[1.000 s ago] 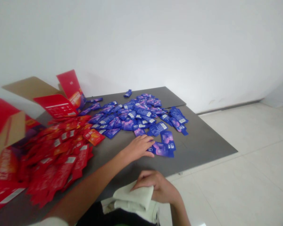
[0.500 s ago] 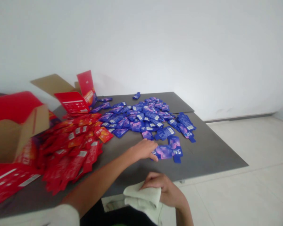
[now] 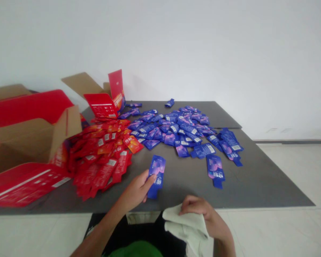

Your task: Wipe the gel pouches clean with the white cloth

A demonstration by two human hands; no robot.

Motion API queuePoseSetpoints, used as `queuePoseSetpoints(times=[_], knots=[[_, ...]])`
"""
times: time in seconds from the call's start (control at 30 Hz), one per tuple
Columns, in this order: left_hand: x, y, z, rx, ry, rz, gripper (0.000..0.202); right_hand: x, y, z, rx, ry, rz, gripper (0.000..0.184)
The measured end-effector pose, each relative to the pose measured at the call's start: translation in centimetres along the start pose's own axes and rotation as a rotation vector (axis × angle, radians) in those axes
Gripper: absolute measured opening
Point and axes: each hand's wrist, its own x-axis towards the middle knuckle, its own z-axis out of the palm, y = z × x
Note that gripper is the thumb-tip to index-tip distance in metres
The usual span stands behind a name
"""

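Between the thumb and fingers of my left hand (image 3: pixel 137 189) is a blue sachet (image 3: pixel 157 167) with pink and purple print, held upright just above the table's front part. My right hand (image 3: pixel 200 210) grips a folded pale cloth (image 3: pixel 186 221) at the table's front edge. One single blue sachet (image 3: pixel 215 167) lies flat on the grey table to the right of the held one. Behind it spreads a heap of blue sachets (image 3: pixel 173 125). Left of that heap lies a pile of red sachets (image 3: pixel 101 153), one orange-faced sachet (image 3: pixel 133 143) at its edge.
A large open red carton (image 3: pixel 29 182) stands at the left on the grey table (image 3: pixel 262 182). Farther back is a smaller open red box (image 3: pixel 100 104) with raised flaps. A white wall (image 3: pixel 176 43) rises behind the table, and pale tiled floor (image 3: pixel 296 157) shows at the right.
My left hand has drawn a blue sachet leftward and toward me, off the one it overlapped, and turned it upright. My right hand still holds the cloth. The camera view has shifted left.
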Motion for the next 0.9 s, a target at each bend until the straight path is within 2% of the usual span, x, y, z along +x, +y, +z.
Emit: queuePoseSetpoints(times=[0.07,0.17,0.27,0.33,0.4,0.47,0.53,0.63,0.73,0.83,0.9], knots=[[-0.4,-1.3,-0.2,0.095,0.069,-0.041,0.044,0.1,-0.2,0.2,-0.006,0.062,0.008,0.027],[-0.9,-2.0,-0.5,0.229,0.125,-0.040,0.040,0.3,-0.4,0.5,-0.036,0.164,0.028,0.026],[-1.7,-2.2,-0.4,0.370,0.223,0.008,0.061,0.4,0.0,1.1,-0.115,0.296,0.031,0.022],[-2.8,-2.6,0.0,0.501,0.342,0.125,0.073,0.4,0.5,1.7,-0.170,0.424,0.075,0.021],[-4.2,-3.3,0.5,0.637,0.417,0.289,0.070,0.7,0.7,2.1,-0.207,0.556,0.154,0.024],[-5.6,-4.3,0.9,0.748,0.386,0.420,0.058,1.4,0.7,2.3,-0.239,0.662,0.228,0.028],[-6.7,-5.3,0.9,0.811,0.306,0.521,0.046,2.6,0.2,2.3,-0.296,0.711,0.233,0.027],[-7.4,-6.7,0.6,0.853,0.241,0.647,0.035,5.2,-0.9,2.8,-0.432,0.641,0.072,0.027],[-7.3,-7.7,0.5,0.834,0.248,0.735,0.032,7.9,-1.4,4.6,-0.598,0.396,-0.097,0.035],[-7.1,-7.9,0.7,0.798,0.317,0.765,0.030,10.3,-0.5,6.3,-0.757,0.084,-0.120,0.038],[-6.9,-7.8,0.8,0.774,0.326,0.763,0.029,11.9,0.5,5.9,-0.824,-0.015,-0.091,0.040]])
